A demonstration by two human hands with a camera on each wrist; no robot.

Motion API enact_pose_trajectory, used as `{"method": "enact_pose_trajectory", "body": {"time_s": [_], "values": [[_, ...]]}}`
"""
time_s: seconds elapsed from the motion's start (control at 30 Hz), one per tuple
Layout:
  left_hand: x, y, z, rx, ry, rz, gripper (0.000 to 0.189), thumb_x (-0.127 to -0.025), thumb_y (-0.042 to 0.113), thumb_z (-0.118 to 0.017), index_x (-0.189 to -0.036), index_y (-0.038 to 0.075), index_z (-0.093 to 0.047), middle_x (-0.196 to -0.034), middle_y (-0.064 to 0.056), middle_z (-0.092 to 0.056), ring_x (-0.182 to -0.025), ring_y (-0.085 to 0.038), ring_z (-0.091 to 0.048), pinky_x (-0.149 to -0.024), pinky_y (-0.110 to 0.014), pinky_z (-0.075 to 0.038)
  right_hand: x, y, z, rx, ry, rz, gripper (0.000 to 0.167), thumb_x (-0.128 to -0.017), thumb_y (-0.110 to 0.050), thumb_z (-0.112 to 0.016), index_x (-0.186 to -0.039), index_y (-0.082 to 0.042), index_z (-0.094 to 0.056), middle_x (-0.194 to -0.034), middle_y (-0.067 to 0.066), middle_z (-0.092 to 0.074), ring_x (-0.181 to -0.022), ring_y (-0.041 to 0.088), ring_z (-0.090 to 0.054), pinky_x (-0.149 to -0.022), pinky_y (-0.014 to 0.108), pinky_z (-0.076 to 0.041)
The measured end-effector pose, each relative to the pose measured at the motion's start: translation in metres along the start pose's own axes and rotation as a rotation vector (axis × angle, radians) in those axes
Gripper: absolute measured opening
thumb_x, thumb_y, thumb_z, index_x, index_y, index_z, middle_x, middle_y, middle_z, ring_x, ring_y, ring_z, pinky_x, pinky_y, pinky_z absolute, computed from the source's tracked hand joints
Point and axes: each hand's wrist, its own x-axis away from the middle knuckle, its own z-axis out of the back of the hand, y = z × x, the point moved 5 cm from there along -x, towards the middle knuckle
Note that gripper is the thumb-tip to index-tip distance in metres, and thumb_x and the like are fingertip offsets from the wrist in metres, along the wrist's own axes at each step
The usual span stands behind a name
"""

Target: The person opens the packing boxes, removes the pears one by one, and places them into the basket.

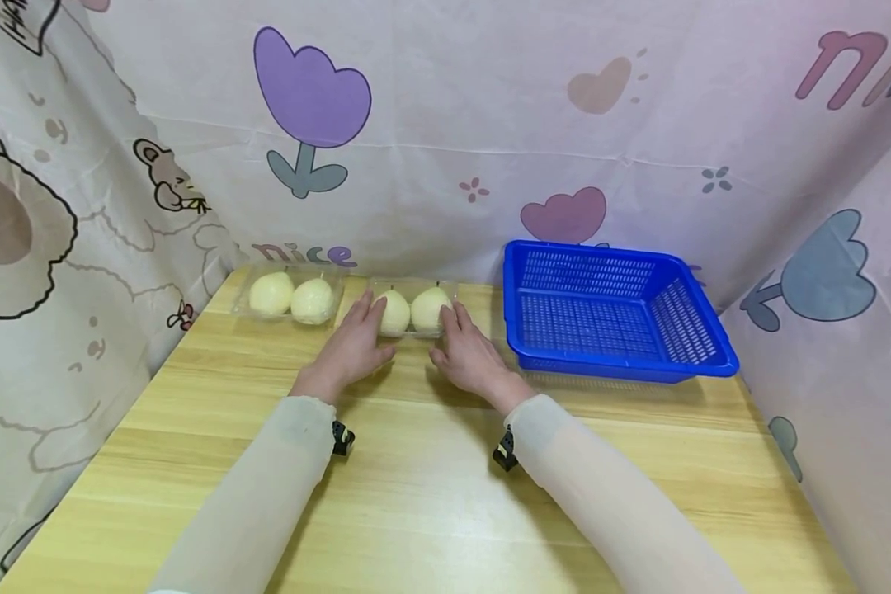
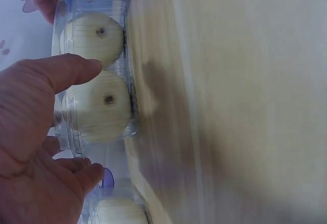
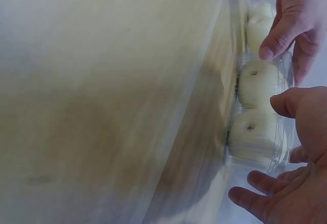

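A clear plastic box (image 1: 414, 333) with two pale yellow pears (image 1: 394, 313) sits near the back of the wooden table. My left hand (image 1: 349, 342) is at its left end, and my right hand (image 1: 471, 351) is at its right end. In the left wrist view, the left thumb (image 2: 76, 71) extends across the front of the box, with the fingers by its end. The right wrist view shows the right fingers (image 3: 250, 198) spread and loosely bent beside the other end. Neither hand is curled tightly round the box; exact contact is partly hidden.
Left of the hands stands a second clear box (image 1: 242, 310) with two pears (image 1: 313, 300). A blue plastic basket (image 1: 624, 363) with slotted walls stands at the back right. A printed curtain (image 1: 431, 99) hangs close behind the wooden table (image 1: 431, 495).
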Motion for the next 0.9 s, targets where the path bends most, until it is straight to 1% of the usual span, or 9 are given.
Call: {"method": "enact_pose_trajectory", "body": {"time_s": [0.23,0.47,0.7,0.8,0.9], "values": [[0.011,0.007,0.0,-0.01,-0.001,-0.006,0.096,-0.096,0.025,-0.077,-0.168,0.004,-0.018,-0.177,-0.023,0.0,-0.162,-0.047,-0.009,-0.132,-0.059,-0.015,0.011,0.002,0.0,0.02,0.007,0.021,0.082,-0.103,-0.033,-0.069,-0.167,-0.009,-0.023,-0.174,0.022,-0.018,-0.152,0.041,-0.041,-0.121,0.053,-0.044],[0.027,0.012,0.0,-0.013,0.001,-0.034,0.091,-0.096,0.022,-0.076,-0.167,0.002,-0.023,-0.176,-0.025,-0.005,-0.161,-0.047,-0.015,-0.131,-0.059,-0.017,0.027,-0.001,0.003,0.028,0.014,0.061,0.08,-0.102,-0.032,-0.07,-0.166,-0.006,-0.028,-0.172,0.023,-0.023,-0.148,0.043,-0.045,-0.118,0.054,-0.047],[0.042,0.018,0.0,-0.007,0.002,-0.034,0.09,-0.096,0.022,-0.077,-0.167,0.003,-0.025,-0.176,-0.023,-0.006,-0.16,-0.048,-0.019,-0.13,-0.061,-0.019,0.043,-0.002,0.005,0.044,0.008,0.082,0.079,-0.102,-0.032,-0.07,-0.165,-0.006,-0.03,-0.171,0.025,-0.025,-0.15,0.044,-0.042,-0.118,0.054,-0.046],[0.048,0.021,-0.001,-0.001,0.004,-0.036,0.09,-0.095,0.021,-0.077,-0.167,0.004,-0.026,-0.176,-0.023,-0.007,-0.159,-0.048,-0.019,-0.13,-0.061,-0.02,0.051,-0.002,0.007,0.053,0.007,0.098,0.078,-0.102,-0.031,-0.069,-0.165,-0.005,-0.03,-0.17,0.026,-0.026,-0.151,0.044,-0.041,-0.115,0.054,-0.049],[0.054,0.025,-0.002,0.004,0.006,-0.042,0.089,-0.095,0.02,-0.077,-0.167,0.004,-0.026,-0.176,-0.023,-0.008,-0.16,-0.048,-0.019,-0.129,-0.061,-0.021,0.058,-0.002,0.009,0.063,0.024,0.123,0.078,-0.102,-0.03,-0.07,-0.164,-0.004,-0.032,-0.169,0.026,-0.028,-0.149,0.044,-0.043,-0.113,0.053,-0.051]]}}
